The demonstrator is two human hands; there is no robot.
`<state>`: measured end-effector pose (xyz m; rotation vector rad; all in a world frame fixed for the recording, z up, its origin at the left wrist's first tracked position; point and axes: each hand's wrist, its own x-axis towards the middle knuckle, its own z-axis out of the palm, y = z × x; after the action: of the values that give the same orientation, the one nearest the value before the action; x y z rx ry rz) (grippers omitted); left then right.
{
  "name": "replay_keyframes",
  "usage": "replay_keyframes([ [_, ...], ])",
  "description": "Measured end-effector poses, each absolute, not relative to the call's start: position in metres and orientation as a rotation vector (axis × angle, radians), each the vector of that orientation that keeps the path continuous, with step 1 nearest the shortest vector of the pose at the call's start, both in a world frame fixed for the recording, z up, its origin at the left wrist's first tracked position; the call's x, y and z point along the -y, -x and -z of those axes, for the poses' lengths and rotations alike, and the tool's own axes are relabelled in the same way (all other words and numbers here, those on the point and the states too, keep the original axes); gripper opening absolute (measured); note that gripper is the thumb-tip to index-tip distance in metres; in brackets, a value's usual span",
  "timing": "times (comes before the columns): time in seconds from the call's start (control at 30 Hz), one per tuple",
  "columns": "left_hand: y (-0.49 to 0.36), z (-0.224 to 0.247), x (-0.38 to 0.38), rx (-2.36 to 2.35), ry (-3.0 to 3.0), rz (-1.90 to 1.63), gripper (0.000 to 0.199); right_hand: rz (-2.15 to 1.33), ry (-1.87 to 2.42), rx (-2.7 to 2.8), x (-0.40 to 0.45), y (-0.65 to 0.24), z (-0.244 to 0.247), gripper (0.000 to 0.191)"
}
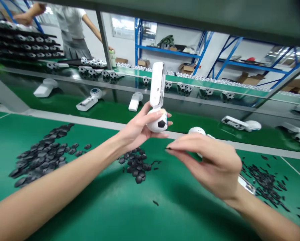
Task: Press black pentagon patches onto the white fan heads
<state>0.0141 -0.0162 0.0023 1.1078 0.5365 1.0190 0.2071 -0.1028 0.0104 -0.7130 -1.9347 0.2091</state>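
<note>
My left hand (142, 125) is closed around the round end of a white plastic device (157, 85), whose flat arm points upward. One black pentagon patch (162, 124) shows on its ball-shaped part. To the right, my right hand (207, 157) pinches a small black piece (169, 148) between thumb and fingertip, apart from the device; its exact shape is too small to tell. Below the left hand lies a small heap of black pentagon pieces (137, 165). Behind the right hand, another white device (197, 130) is partly hidden.
A larger heap of black pentagons (41, 157) lies at left, thin black strips (267, 182) at right. Several white devices, one a white unit (89, 99), rest on the green belt (109, 115) beyond the metal edge. A person (72, 26) stands behind stacked black trays (24, 43).
</note>
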Motion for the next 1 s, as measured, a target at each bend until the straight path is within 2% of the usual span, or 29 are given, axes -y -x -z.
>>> replay_keyframes([
  [0.07, -0.013, -0.002, 0.017, -0.549, -1.179, -1.006, 0.06, -0.389, 0.836, 1.775, 0.097, -0.21, -0.019, 0.02],
  [0.2, -0.012, -0.002, 0.018, -0.612, -1.461, -0.938, 0.053, -0.818, 0.976, 1.494, 0.083, -0.218, -0.029, 0.005],
  [0.37, -0.009, 0.002, 0.016, -0.689, -1.78, -0.928, 0.057, -1.22, 1.029, 1.314, 0.071, -0.225, -0.029, 0.033],
  [0.6, -0.011, 0.003, 0.02, -0.675, -1.869, -0.918, 0.051, -1.338, 1.03, 1.233, 0.067, -0.223, -0.021, 0.042],
  [0.8, -0.015, 0.005, 0.025, -0.676, -1.901, -0.972, 0.05, -1.334, 1.002, 1.205, 0.068, -0.221, -0.019, 0.043],
  [1.0, -0.02, 0.005, 0.034, -0.629, -1.792, -1.056, 0.04, -1.415, 1.03, 1.259, 0.07, -0.219, -0.014, 0.042],
])
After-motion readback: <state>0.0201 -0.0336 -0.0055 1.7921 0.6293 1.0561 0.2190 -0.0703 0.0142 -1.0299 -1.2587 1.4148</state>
